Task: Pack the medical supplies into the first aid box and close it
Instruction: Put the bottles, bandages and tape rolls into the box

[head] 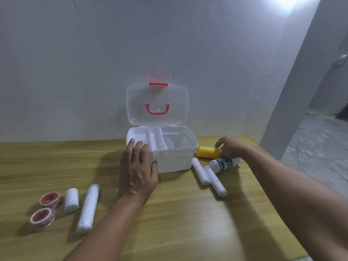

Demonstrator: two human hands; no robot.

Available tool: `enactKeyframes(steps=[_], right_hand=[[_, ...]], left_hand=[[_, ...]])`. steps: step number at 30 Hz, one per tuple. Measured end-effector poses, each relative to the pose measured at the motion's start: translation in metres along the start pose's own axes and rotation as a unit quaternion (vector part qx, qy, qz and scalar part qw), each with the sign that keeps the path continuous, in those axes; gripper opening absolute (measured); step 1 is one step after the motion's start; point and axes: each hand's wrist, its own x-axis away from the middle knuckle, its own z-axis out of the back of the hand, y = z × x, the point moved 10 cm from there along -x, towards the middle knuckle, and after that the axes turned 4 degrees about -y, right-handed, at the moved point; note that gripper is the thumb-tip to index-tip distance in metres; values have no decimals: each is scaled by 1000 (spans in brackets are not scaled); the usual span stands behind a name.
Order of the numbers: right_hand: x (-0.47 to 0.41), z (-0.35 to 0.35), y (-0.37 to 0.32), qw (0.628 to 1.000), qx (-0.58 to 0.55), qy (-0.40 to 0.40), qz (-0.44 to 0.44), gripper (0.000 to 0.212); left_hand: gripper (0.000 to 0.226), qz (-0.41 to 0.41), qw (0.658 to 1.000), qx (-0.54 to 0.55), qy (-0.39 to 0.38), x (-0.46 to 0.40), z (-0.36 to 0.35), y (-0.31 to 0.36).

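Observation:
The white first aid box stands open on the wooden table, its clear lid upright with a red handle and latch. A divided tray sits inside with a small bluish case. My left hand rests flat against the box's front left corner. My right hand curls over the end of a yellow bottle lying to the right of the box. In front of it lie a white bottle with a green label and two wrapped gauze rolls.
At the left front lie two red tape rolls, a short gauze roll and a long one. A white wall rises just behind the box. The table's right edge drops to a grey floor beside a pillar.

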Motion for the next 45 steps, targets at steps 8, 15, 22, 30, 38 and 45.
enactKeyframes(steps=[8,15,22,30,38,45], right_hand=[[-3,-4,-3,999,-47,21,10,33],[2,-12,6,996,-88,8,-7,45],[6,3,-2,987,-123,98,36,29],[40,93,-30,953,-113,260,102,25],[63,139,-101,923,-162,279,210,19],[56,72,-153,955,29,167,245,25]], left_hand=[[44,15,1000,-2,-27,-1,-3,-3],[50,23,999,26,-32,-11,10,-6],[59,77,978,40,-191,-71,-5,-21],[82,91,916,-51,-388,-66,-52,-32],[85,92,900,-85,-419,-63,-55,-33],[86,98,897,-84,-423,-62,-56,-33]])
